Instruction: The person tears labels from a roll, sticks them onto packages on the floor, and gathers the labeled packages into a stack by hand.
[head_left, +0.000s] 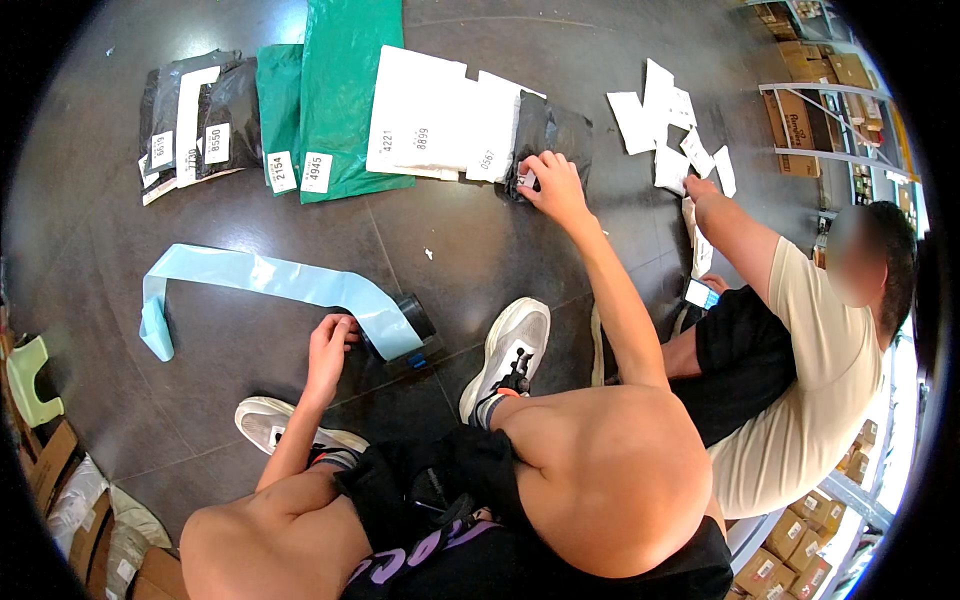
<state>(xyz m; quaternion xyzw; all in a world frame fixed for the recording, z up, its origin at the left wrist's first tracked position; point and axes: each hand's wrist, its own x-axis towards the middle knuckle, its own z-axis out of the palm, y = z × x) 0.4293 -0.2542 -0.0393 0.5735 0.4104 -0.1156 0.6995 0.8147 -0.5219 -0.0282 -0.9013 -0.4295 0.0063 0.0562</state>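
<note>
My right hand (555, 186) touches the label area of a black plastic mailer (559, 124), fingers bent over its lower edge; whether they grip it is unclear. To its left, white packages (427, 97), green plastic mailers (352, 90) and black plastic mailers (236, 97) lie in a row, some overlapping, with labels at their lower ends. My left hand (332, 345) is beside a dark handheld device (415, 319), its fingertips close to it, the contact partly hidden. A long light-blue plastic strip (262, 276) trails from the device across the dark floor, its far end folded.
At right, a co-worker in a beige shirt (817, 352) crouches, reaching toward small white packets (660, 105) and holding a phone (701, 294). Metal shelves (832, 154) with cartons stand beyond. A green plastic stool (31, 382) and cardboard (56, 457) are at left.
</note>
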